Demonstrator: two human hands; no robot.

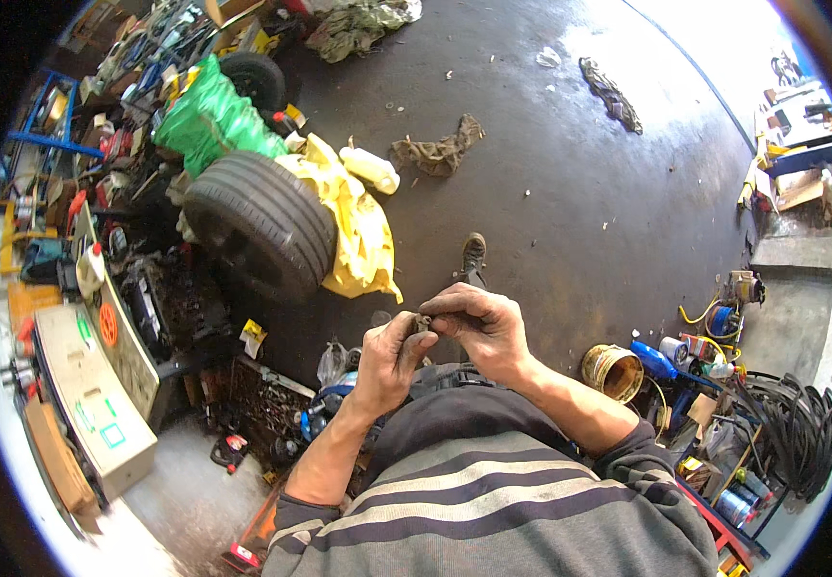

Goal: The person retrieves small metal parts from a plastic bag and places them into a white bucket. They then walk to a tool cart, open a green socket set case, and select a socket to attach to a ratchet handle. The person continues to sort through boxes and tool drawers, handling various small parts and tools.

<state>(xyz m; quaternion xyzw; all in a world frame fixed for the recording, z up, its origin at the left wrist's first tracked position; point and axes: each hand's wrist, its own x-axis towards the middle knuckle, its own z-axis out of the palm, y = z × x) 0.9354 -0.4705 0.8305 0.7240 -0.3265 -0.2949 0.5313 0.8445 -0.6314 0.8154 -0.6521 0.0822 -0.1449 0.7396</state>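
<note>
In front of my waist my two hands meet, fingertips pinched together. My left hand [390, 358] grips a small dark metal part [423, 323], which looks greasy; its exact kind is too small to make out. From the other side my right hand [481, 327] closes thumb and fingers on the same small part. Both sets of fingers are smudged dark and cover most of it. One dark shoe [474, 252] of mine shows on the floor just beyond the hands.
A tyre [262, 226] lies at the left beside a yellow plastic bag [358, 245] and a green bag [212, 115]. Dirty rags [440, 147] lie on the dark floor [570, 212]. At right are a bucket [614, 373] and coiled black hose [795, 433]. A beige cabinet [94, 394] stands left.
</note>
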